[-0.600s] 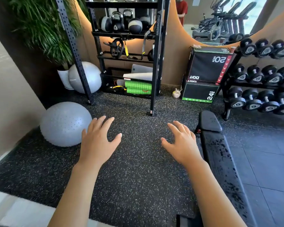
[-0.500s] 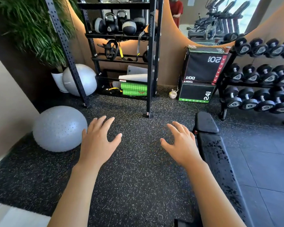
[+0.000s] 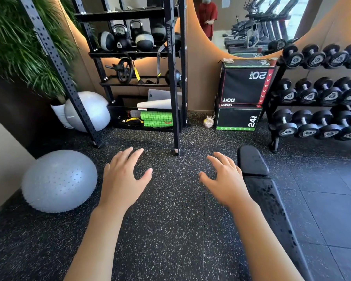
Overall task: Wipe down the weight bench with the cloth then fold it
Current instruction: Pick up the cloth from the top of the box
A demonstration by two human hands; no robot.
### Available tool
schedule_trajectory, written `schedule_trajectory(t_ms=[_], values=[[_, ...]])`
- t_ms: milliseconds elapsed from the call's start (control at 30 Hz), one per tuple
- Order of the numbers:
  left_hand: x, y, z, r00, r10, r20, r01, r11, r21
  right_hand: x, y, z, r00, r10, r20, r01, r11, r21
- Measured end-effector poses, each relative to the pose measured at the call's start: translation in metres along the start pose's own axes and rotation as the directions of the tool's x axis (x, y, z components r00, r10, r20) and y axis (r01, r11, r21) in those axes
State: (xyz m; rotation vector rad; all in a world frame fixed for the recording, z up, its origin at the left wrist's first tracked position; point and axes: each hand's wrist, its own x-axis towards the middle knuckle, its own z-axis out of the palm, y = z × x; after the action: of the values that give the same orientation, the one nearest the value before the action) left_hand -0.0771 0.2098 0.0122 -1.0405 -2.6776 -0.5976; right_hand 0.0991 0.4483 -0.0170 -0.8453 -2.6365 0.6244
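Bench to the right of my right hand, no cloth in sight

Both my grips are released: my left hand (image 3: 122, 183) and my right hand (image 3: 225, 182) hover palm down with spread fingers over the speckled floor (image 3: 170, 230), holding nothing. The weight bench (image 3: 270, 201) lies in the lower right of the frame, just beside my right hand, its long axis running from the lower right edge up toward the dumbbell rack (image 3: 320, 92); dark wet-looking specks dot its pad. My right hand is the nearer one. I cannot find the cloth anywhere, so I judge fetching it comes first.
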Motion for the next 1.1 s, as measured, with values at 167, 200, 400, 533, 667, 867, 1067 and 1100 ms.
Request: schedule_trajectory(t_ms=[167,200,400,533,667,867,1067,1100], values=[[0.052,-0.014,0.021,1.0,0.03,0.007,-0.03,0.999,-0.019,0.048,-0.001,0.014,1.0,0.015,0.009,-0.015,1.0,-0.02],[0.064,-0.02,0.027,1.0,0.028,0.01,-0.028,0.999,-0.022,0.059,-0.003,0.018,1.0,0.019,0.011,-0.019,0.999,-0.029],[0.146,-0.065,0.062,0.998,0.049,0.044,-0.046,0.996,-0.071,0.14,-0.023,0.05,0.998,0.06,0.01,-0.059,0.996,-0.073],[0.211,-0.096,0.076,0.996,0.072,0.058,-0.065,0.992,-0.111,0.198,-0.046,0.068,0.996,0.089,-0.008,-0.089,0.992,-0.091],[0.274,-0.123,0.083,0.99,0.114,0.084,-0.102,0.986,-0.134,0.251,-0.069,0.081,0.989,0.148,-0.023,-0.149,0.986,-0.079],[0.345,-0.139,0.096,0.98,0.172,0.095,-0.151,0.969,-0.197,0.308,-0.089,0.095,0.98,0.191,-0.048,-0.195,0.976,-0.093],[0.392,-0.123,0.117,0.973,0.203,0.108,-0.169,0.949,-0.265,0.344,-0.068,0.084,0.969,0.235,-0.079,-0.243,0.964,-0.108],[0.399,-0.117,0.122,0.971,0.211,0.11,-0.176,0.947,-0.269,0.35,-0.061,0.081,0.966,0.245,-0.086,-0.254,0.961,-0.109]])
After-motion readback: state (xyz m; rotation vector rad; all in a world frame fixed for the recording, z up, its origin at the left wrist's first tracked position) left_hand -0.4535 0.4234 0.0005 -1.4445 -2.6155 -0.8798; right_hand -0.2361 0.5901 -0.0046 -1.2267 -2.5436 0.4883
